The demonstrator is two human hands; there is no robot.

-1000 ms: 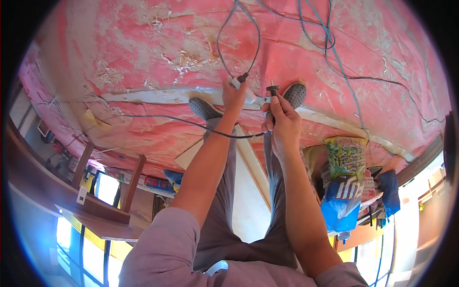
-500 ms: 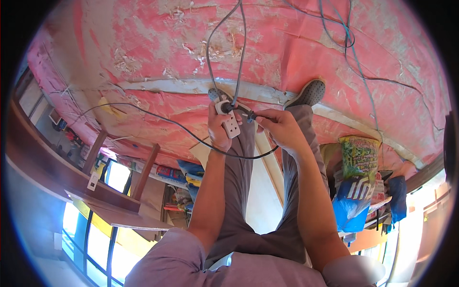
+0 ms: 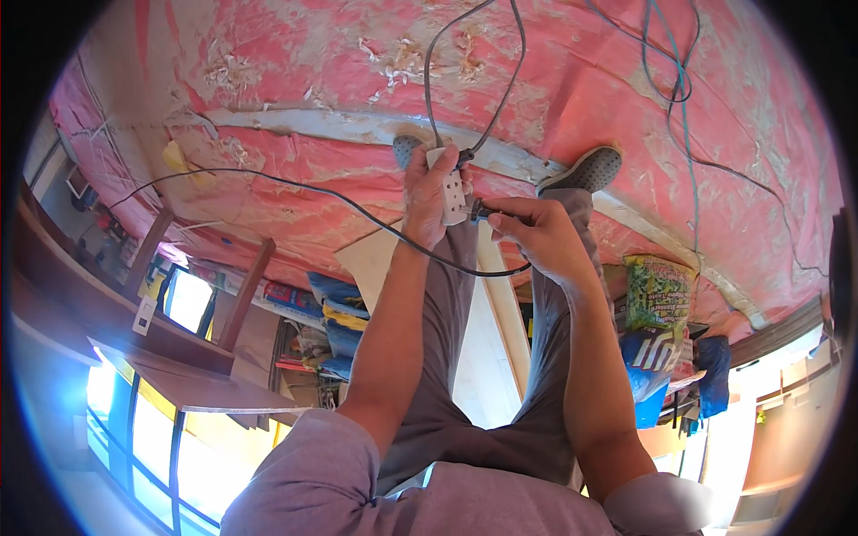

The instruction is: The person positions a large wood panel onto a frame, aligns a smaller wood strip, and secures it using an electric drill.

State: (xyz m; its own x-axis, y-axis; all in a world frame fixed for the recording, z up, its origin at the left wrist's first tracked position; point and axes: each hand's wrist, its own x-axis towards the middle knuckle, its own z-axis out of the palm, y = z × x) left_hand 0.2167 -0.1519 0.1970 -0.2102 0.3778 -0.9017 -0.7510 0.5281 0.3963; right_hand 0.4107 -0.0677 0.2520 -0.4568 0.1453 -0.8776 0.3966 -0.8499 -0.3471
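My left hand (image 3: 424, 198) is closed round a white extension socket (image 3: 454, 198), its outlet face turned to the right. A black plug (image 3: 465, 157) sits at the far end of the socket, and grey cable (image 3: 431, 85) loops up and away from that end. Between the thumb and fingers of my right hand (image 3: 542, 234) is a second dark plug (image 3: 479, 210), its pins pointing at the near outlets of the socket. Whether the pins touch the outlets I cannot tell. From this plug a black cord (image 3: 357, 210) sags under both hands and runs off left.
Dusty pink sheeting (image 3: 313, 76) with wood shavings covers the floor, crossed by a pale strip (image 3: 313, 122). More cables (image 3: 684, 134) lie at the far right. Filled bags (image 3: 657, 295) stand right of my legs, a wooden frame (image 3: 241, 295) left. A pale board (image 3: 487, 357) lies between my legs.
The socket has turned in my left hand, so its outlets face right. My right hand has brought the loose plug up close to its near end. The view has shifted slightly.
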